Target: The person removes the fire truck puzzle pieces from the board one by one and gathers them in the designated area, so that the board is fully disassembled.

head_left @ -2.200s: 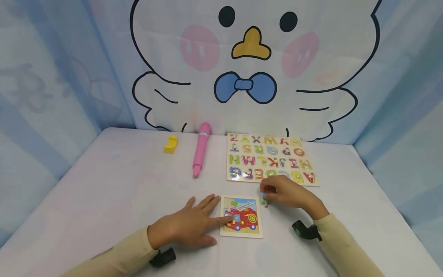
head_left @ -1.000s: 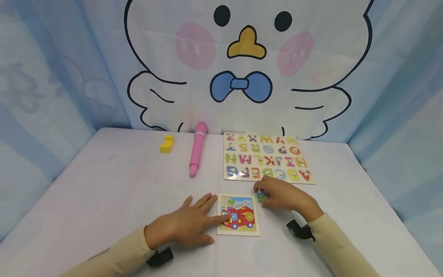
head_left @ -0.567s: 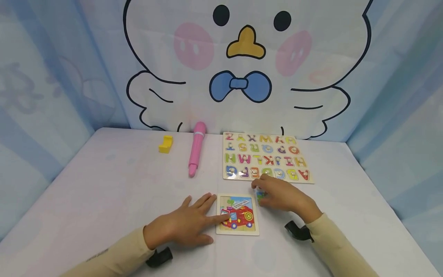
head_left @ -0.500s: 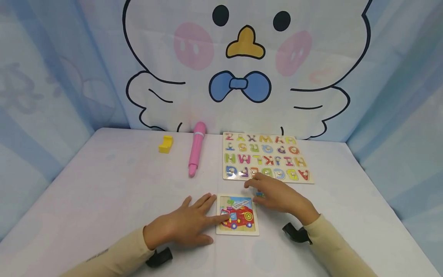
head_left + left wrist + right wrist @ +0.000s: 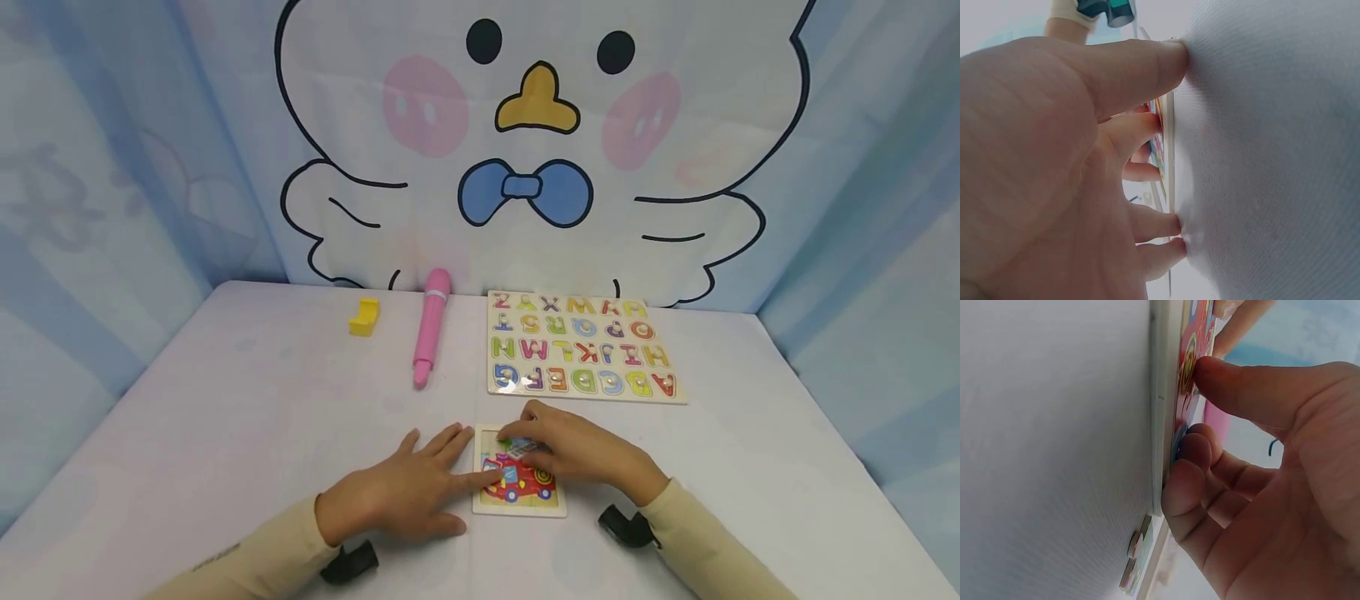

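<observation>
A small square jigsaw puzzle (image 5: 522,504) in a pale wooden frame shows a red fire engine with a ladder. My left hand (image 5: 405,493) lies spread at its left side; the index finger rests on the picture, while the thumb touches the cloth. Over the puzzle's upper right bends my right hand (image 5: 581,446). In the right wrist view its thumb touches the picture, and the other fingers, bent, meet the top edge with a gap to the thumb. A loose puzzle piece (image 5: 1139,559) lies on the cloth beyond the frame's corner there; in the head view the right hand hides it.
Behind the puzzle lies an alphabet board (image 5: 517,367) with coloured letters. Farther left are a pink pen-shaped toy (image 5: 431,329) and a small yellow block (image 5: 364,317). A white cloth covers the table (image 5: 225,433), and a printed curtain (image 5: 525,250) closes off the back.
My right hand has left the small loose piece beside the puzzle and moved left and nearer, onto the picture. The left hand stays in place on the puzzle.
</observation>
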Demonstrator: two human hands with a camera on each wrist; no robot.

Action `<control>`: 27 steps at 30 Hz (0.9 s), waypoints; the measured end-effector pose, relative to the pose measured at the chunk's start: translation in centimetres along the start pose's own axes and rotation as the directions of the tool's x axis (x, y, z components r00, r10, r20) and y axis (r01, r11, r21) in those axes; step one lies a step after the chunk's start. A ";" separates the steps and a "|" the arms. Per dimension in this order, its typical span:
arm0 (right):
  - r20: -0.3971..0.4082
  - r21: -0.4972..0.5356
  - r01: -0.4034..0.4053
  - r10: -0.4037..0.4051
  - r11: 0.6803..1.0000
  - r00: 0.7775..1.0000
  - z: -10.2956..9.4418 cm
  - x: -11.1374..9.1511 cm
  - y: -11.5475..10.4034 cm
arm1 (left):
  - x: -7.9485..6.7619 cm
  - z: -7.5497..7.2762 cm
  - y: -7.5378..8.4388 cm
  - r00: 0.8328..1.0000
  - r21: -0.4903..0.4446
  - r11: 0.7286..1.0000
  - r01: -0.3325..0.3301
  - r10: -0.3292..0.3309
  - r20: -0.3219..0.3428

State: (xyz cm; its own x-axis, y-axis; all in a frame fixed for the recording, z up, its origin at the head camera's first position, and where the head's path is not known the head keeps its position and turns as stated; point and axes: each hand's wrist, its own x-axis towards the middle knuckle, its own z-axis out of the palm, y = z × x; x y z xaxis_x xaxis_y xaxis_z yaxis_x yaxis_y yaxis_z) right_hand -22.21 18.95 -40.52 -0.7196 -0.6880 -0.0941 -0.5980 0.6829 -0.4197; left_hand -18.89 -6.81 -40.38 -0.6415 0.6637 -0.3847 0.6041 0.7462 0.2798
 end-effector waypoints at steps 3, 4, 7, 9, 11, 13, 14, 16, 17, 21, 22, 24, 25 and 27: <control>0.001 -0.010 -0.013 0.013 1.000 1.000 0.0 0.0 0.0 | 0.1 0.0 0.0 1.000 0.003 1.000 -0.001 0.001 -0.001; 0.001 -0.018 -0.018 0.018 1.000 1.000 0.0 0.0 0.0 | 0.1 0.0 0.0 1.000 0.003 1.000 -0.002 0.002 -0.002; 0.012 -0.037 -0.043 0.043 0.998 0.999 -0.1 0.1 -0.2 | 0.2 0.1 -0.1 1.000 0.005 1.000 0.002 -0.002 -0.002; 0.018 -0.049 -0.054 0.055 0.997 0.998 -0.1 0.1 -0.2 | 0.2 0.1 -0.1 1.000 0.005 1.000 0.003 -0.003 -0.002; 0.023 -0.052 -0.059 0.060 0.997 0.998 0.0 0.2 -0.3 | 0.2 0.1 -0.1 1.000 0.003 1.000 0.004 -0.004 0.000; 0.023 -0.051 -0.051 0.052 0.997 0.998 0.1 0.2 -0.3 | 0.2 0.1 -0.1 1.000 0.003 1.000 0.001 -0.001 -0.001; 0.022 -0.049 -0.043 0.044 0.998 0.999 0.1 0.2 -0.2 | 0.2 0.1 -0.1 1.000 0.002 1.000 0.001 -0.001 0.000; 0.020 -0.039 -0.028 0.029 0.999 0.999 0.2 0.2 -0.1 | 0.1 0.1 0.0 1.000 0.000 1.000 0.002 -0.002 0.000; 0.019 -0.034 -0.021 0.022 0.999 1.000 0.3 0.2 0.0 | 0.1 0.1 0.0 1.000 -0.001 1.000 0.002 -0.002 0.000; 0.016 -0.025 -0.020 0.020 0.999 1.000 0.4 0.4 0.0 | 0.0 0.1 0.0 1.000 0.001 1.000 0.002 -0.002 -0.006; 0.017 -0.022 -0.024 0.024 0.999 1.000 0.5 0.5 0.0 | 0.0 0.1 0.0 1.000 0.002 1.000 0.001 -0.001 -0.007; 0.018 -0.022 -0.041 0.041 0.999 0.999 0.5 0.5 0.0 | 0.0 0.1 0.0 1.000 0.004 1.000 -0.002 0.002 -0.011; 0.019 -0.021 -0.049 0.049 0.999 0.999 0.5 0.6 -0.1 | 0.0 0.0 0.0 1.000 0.004 1.000 -0.002 0.002 -0.012; 0.017 -0.020 -0.062 0.062 0.998 0.998 0.6 0.6 -0.1 | 0.1 0.1 0.0 1.000 0.004 1.000 -0.002 0.002 -0.011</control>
State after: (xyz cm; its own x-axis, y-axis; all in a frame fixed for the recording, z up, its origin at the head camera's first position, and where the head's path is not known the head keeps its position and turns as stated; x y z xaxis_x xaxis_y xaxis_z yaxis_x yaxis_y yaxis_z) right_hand -22.33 18.32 -41.04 -0.7493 -0.6483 -0.1354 -0.5591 0.7288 -0.3953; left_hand -18.88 -6.76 -40.44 -0.6454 0.6660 -0.3739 0.6076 0.7443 0.2771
